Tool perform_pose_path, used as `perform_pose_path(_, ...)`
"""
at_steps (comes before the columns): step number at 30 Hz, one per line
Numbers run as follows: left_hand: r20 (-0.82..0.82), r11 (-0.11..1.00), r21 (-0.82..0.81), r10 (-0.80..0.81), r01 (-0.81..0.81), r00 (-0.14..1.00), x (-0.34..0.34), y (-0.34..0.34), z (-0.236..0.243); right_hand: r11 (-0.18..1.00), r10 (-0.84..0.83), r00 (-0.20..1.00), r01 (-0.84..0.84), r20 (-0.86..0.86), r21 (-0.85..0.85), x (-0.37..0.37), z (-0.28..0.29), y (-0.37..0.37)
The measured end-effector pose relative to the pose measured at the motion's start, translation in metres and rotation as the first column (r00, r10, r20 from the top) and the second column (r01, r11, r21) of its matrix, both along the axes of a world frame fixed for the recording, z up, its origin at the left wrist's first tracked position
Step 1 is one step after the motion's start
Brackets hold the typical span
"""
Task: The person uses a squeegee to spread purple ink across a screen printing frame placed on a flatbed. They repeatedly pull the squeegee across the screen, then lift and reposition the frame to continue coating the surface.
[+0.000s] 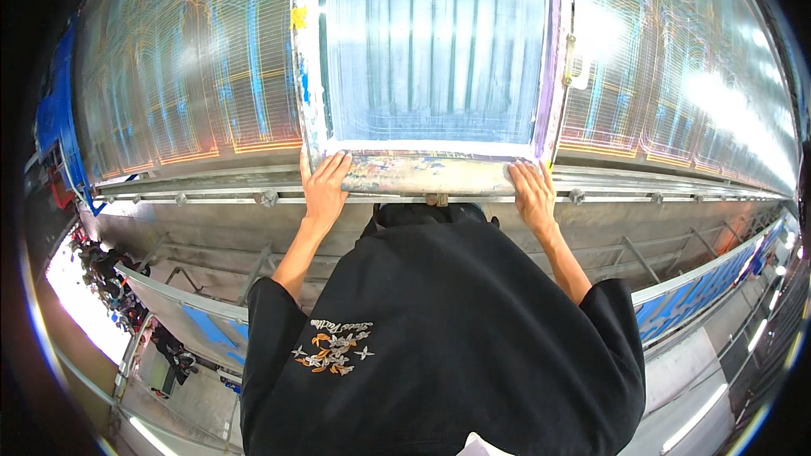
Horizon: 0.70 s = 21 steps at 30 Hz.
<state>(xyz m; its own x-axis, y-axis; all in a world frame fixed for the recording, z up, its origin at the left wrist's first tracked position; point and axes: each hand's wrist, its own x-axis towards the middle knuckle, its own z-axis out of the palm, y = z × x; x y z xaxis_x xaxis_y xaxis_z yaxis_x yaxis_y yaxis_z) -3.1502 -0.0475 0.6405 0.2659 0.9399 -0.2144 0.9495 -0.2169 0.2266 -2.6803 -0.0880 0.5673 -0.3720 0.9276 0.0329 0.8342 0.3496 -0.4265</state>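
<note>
A screen printing frame (427, 172) lies on the long printing table, its near bar smeared with old paint. The pale blue mesh (435, 51) inside it shows several dark upright stripes. At the near left corner my left hand (325, 190) grips the frame, fingers over the top of the bar. My right hand (534, 194) holds the near right corner in the same way, fingers pointing away from me. The undersides of both grips are hidden.
The shiny table top (186, 76) carries thin orange and blue printed lines on both sides of the frame. A metal rail (650, 190) with bolts runs along its near edge. Blue material (61, 110) hangs at the far left end. Another table (182, 300) stands behind me.
</note>
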Motion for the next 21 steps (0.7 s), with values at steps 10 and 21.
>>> perform_pose_path(10, -0.011, 0.927, 0.375, 0.039, -0.032, 0.999, 0.010, 0.211, -0.052, 0.933, -0.205, 0.978, 0.203, -0.023, 0.298, -0.012, -0.040, 0.247)
perform_pose_path(21, -0.145, 0.998, -0.064, -0.018, 0.009, 0.989, 0.011, 0.608, 0.048, 0.998, -0.016, 0.954, 0.035, 0.298, -0.059, 0.044, 0.061, 0.627)
